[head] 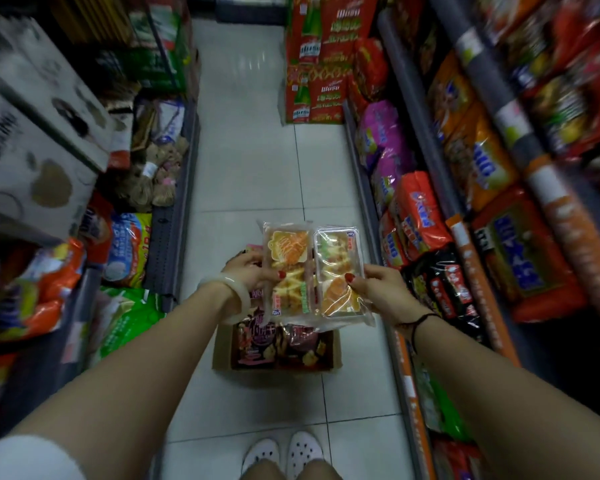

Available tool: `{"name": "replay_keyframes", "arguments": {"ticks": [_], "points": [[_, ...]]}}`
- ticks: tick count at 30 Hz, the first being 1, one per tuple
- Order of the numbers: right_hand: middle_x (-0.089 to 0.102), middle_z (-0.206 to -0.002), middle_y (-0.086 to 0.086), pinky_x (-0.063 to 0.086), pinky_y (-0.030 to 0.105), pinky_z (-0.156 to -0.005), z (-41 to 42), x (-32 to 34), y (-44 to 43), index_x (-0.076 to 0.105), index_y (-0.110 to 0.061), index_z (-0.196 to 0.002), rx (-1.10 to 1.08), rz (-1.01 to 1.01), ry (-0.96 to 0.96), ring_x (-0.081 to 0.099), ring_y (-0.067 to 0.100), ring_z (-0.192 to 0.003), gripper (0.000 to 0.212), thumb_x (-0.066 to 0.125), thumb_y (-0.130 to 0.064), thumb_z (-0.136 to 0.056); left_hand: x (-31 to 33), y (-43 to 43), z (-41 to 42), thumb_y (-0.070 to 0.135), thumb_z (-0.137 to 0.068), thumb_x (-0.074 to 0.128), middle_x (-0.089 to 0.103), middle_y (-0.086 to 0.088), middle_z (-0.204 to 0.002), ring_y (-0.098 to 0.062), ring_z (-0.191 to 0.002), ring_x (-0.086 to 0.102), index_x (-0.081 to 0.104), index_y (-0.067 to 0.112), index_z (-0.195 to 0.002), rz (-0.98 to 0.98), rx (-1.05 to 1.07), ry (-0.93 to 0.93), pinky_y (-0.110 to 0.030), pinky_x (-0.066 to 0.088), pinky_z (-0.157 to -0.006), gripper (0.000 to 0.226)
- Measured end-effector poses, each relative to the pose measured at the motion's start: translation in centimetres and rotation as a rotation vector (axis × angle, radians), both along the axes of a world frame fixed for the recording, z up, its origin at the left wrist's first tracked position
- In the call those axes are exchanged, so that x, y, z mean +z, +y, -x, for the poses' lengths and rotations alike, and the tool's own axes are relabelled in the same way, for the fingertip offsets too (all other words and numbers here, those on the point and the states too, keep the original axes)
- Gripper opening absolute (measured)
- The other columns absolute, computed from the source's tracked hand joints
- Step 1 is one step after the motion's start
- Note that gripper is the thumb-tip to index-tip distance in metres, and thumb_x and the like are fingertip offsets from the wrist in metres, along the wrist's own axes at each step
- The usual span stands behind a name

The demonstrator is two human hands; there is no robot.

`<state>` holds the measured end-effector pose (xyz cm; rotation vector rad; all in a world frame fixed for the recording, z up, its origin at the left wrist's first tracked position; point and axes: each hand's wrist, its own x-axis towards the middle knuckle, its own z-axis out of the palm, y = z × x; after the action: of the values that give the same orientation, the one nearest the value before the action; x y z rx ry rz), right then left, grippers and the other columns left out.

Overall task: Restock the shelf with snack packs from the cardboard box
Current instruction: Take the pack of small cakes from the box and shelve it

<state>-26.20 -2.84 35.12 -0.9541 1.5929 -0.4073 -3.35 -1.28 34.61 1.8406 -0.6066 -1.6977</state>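
Grocery shop aisle: stocked snack shelves (471, 174) both sides, tiled floor (257, 161).

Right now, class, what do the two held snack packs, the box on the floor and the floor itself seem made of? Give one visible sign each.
Snack packs: clear glossy plastic film, probably; glare streaks, and the contents show through.
Box: matte brown cardboard, judging by its dull tan wall.
Floor: pale glazed tiles, possibly ceramic; grout lines and a soft light reflection.
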Motion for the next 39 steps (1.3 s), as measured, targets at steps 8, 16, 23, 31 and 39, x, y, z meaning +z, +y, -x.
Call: {"name": "replay_keyframes", "arguments": {"ticks": [8, 16, 23, 31, 39], "points": [[0.067, -0.082, 0.004, 0.050, 0.020, -0.057, 1.2, 12.8, -0.3, 0.066, 0.001, -0.110, -0.061, 0.053, -0.036, 0.063, 0.014, -0.070, 0.022, 0.062, -0.004, -0.088, 13.6, -0.8, 1.0, 0.001, -0.075, 0.072, 0.068, -0.012, -0.109, -0.029, -0.101, 0.065, 0.057, 0.015, -0.119, 0.029, -0.039, 0.010, -0.047, 0.050, -0.094, 0.048], [0.069, -0.091, 0.007, 0.056, 0.032, -0.077, 2.6, 22.7, -0.4, 0.064, 0.000, -0.108, -0.093, 0.127, -0.065, 0.067, 0.019, -0.082, 0.021, 0.063, -0.007, -0.088, 23.8, -1.1, 2.5, 0.003, -0.078, 0.070, 0.068, -0.009, -0.102, -0.024, -0.090, 0.066, 0.056, 0.016, -0.120, 0.072, -0.059, 0.018, -0.039, 0.054, -0.066, 0.046], [0.067, -0.112, 0.013, 0.056, 0.041, -0.087, 3.7, 27.9, 0.2, 0.057, -0.001, -0.125, -0.150, 0.155, -0.082, 0.068, 0.025, -0.096, 0.043, 0.067, -0.011, -0.085, 29.6, -0.6, 4.0, 0.000, -0.078, 0.068, 0.067, -0.009, -0.103, -0.025, -0.094, 0.065, 0.054, 0.018, -0.124, 0.107, -0.032, 0.041, -0.037, 0.052, -0.063, 0.051], [0.065, -0.121, 0.015, 0.054, 0.043, -0.091, 5.6, 32.3, 2.4, 0.056, -0.002, -0.129, -0.279, 0.223, -0.049, 0.066, 0.029, -0.104, 0.050, 0.071, -0.013, -0.082, 34.4, -0.2, 6.7, -0.002, -0.081, 0.065, 0.063, -0.005, -0.097, -0.018, -0.081, 0.061, 0.051, 0.019, -0.123, 0.164, -0.099, 0.046, -0.033, 0.049, -0.057, 0.049], [0.071, -0.103, 0.011, 0.053, 0.020, -0.049, 6.7, 36.0, 6.4, 0.065, -0.004, -0.116, -0.447, 0.284, -0.041, 0.067, 0.021, -0.080, 0.032, 0.068, -0.012, -0.085, 37.5, -0.6, 8.4, -0.005, -0.081, 0.064, 0.065, -0.006, -0.106, -0.020, -0.088, 0.063, 0.057, 0.020, -0.105, 0.225, -0.267, 0.075, -0.035, 0.050, -0.061, 0.035]]}}
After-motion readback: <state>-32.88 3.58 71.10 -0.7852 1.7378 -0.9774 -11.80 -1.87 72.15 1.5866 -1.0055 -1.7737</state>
